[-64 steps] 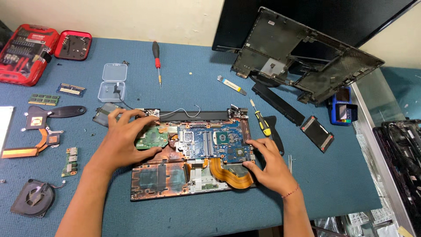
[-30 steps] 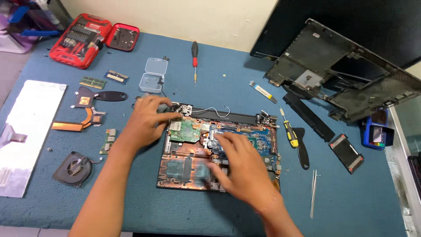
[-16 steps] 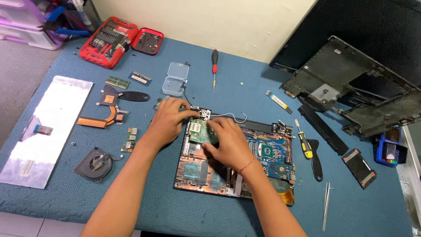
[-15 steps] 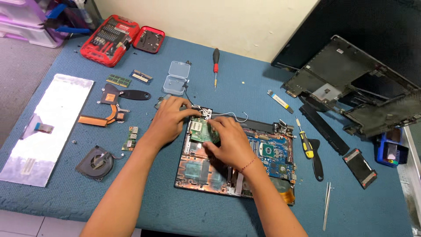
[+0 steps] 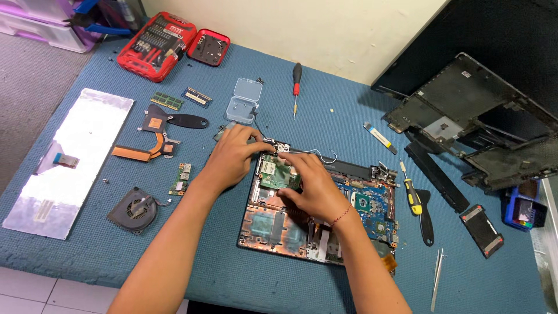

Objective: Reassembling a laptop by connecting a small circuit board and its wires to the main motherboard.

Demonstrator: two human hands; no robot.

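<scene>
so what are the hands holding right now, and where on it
Both hands are on the small green circuit board in the open laptop base: the left hand at its upper left corner, the right hand on its right edge. Whether it is lifted cannot be told.

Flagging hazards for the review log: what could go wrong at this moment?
Both the left hand and right hand press on the small green board in the open laptop base; forcing it might crack it. The thin wire beside them could snag.
</scene>
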